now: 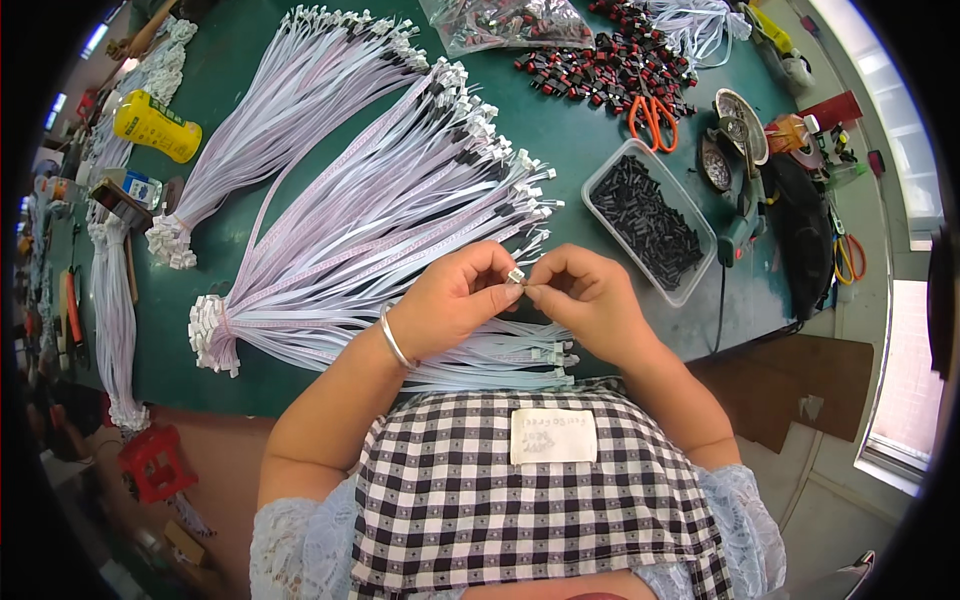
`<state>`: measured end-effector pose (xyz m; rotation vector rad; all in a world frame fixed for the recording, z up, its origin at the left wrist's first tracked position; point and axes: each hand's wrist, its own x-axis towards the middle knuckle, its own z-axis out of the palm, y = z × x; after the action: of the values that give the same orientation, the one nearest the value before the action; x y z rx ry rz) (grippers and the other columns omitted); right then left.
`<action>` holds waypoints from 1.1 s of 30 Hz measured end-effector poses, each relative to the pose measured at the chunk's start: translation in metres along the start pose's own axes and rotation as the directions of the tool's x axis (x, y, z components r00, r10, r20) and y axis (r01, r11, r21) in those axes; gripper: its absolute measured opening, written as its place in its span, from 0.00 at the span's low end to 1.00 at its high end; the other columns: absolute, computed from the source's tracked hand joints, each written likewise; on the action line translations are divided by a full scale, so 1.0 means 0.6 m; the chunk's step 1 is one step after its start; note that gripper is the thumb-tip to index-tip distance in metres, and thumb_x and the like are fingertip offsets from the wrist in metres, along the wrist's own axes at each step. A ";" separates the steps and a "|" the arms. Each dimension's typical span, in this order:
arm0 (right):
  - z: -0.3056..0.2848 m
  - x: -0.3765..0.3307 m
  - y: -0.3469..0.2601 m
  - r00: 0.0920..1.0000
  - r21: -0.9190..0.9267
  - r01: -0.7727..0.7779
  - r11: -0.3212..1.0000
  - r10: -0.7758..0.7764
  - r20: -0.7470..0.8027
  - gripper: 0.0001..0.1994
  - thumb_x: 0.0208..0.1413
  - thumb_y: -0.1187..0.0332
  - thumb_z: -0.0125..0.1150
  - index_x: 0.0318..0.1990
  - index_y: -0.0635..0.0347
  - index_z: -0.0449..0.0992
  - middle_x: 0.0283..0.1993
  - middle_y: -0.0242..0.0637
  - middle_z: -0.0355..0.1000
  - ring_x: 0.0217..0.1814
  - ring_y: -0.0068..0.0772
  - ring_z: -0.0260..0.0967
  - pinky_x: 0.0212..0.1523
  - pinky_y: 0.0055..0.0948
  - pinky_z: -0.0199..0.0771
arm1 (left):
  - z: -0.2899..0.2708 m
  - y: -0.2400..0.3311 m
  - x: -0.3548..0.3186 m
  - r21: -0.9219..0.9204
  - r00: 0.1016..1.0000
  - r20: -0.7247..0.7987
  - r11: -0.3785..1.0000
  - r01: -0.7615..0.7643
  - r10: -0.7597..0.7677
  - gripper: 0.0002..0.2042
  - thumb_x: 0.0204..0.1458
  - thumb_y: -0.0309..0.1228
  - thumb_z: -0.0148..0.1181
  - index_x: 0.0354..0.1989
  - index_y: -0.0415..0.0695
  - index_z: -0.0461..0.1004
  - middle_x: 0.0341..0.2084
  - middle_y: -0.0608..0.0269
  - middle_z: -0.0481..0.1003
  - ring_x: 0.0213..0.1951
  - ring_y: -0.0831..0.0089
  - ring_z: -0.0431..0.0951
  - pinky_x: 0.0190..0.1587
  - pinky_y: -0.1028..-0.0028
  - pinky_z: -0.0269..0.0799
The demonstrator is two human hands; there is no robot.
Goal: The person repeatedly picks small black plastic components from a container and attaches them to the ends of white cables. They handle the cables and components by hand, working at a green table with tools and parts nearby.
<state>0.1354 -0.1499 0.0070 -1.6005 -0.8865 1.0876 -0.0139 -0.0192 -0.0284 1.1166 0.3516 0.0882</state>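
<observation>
My left hand (455, 300), with a silver bangle at its wrist, pinches a small white connector (516, 275) at the end of a cable. Against it, the thumb and forefinger of my right hand (590, 300) are pressed together; what lies between them is too small to name. Both hands are over a fanned bundle of white flat cables (350, 220). Its gathered end (210, 335) lies to the left, and loose connector ends spread to the right. Some of those ends carry short black sleeves. A clear plastic tub (598, 207) of short black tubes stands beyond my right hand.
A second cable bundle (290, 110) lies farther back. Orange-handled scissors (653, 122) rest by a heap of red and black parts (610, 65) and a plastic bag (510, 25). Soldering-like tools and metal dishes (740, 125) crowd the right. A yellow bottle (157, 126) stands left.
</observation>
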 end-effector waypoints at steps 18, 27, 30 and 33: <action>-0.019 0.009 0.019 0.998 0.208 0.044 0.977 -0.035 -0.044 0.03 0.51 0.77 0.59 0.32 0.63 0.72 0.27 0.23 0.67 0.26 0.09 0.61 0.25 0.13 0.59 | 0.035 0.059 0.008 0.704 0.990 -0.101 0.710 0.001 0.099 0.08 0.50 0.27 0.60 0.36 0.36 0.75 0.29 0.62 0.74 0.31 0.77 0.72 0.34 0.76 0.67; -0.086 0.006 -0.012 0.884 -0.414 0.279 0.867 -0.400 -0.241 0.05 0.48 0.79 0.61 0.34 0.64 0.76 0.32 0.36 0.72 0.31 0.25 0.69 0.33 0.24 0.69 | 0.013 0.041 0.034 0.975 0.820 0.150 0.055 -0.216 0.553 0.07 0.46 0.29 0.62 0.34 0.43 0.76 0.26 0.61 0.70 0.32 0.61 0.70 0.35 0.65 0.67; -0.153 0.014 -0.008 0.786 -0.599 0.219 0.770 -0.503 -0.359 0.05 0.49 0.79 0.60 0.34 0.64 0.76 0.31 0.39 0.72 0.32 0.34 0.71 0.34 0.28 0.71 | 0.008 0.035 0.045 0.986 0.863 0.061 0.103 -0.130 0.502 0.11 0.46 0.30 0.63 0.39 0.44 0.74 0.27 0.60 0.70 0.33 0.61 0.71 0.36 0.65 0.67; -0.192 0.014 0.023 0.858 -0.802 0.160 0.576 -0.482 -0.175 0.06 0.47 0.76 0.61 0.35 0.63 0.76 0.32 0.40 0.72 0.36 0.42 0.71 0.39 0.33 0.71 | 0.014 0.033 0.042 0.980 0.875 0.013 0.166 -0.106 0.485 0.13 0.45 0.29 0.63 0.41 0.43 0.72 0.28 0.59 0.71 0.33 0.60 0.72 0.36 0.65 0.68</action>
<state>0.2474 -0.1823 0.0067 -2.1077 -1.4180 0.0485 0.0149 -0.0118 -0.0136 2.5183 0.4692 0.4717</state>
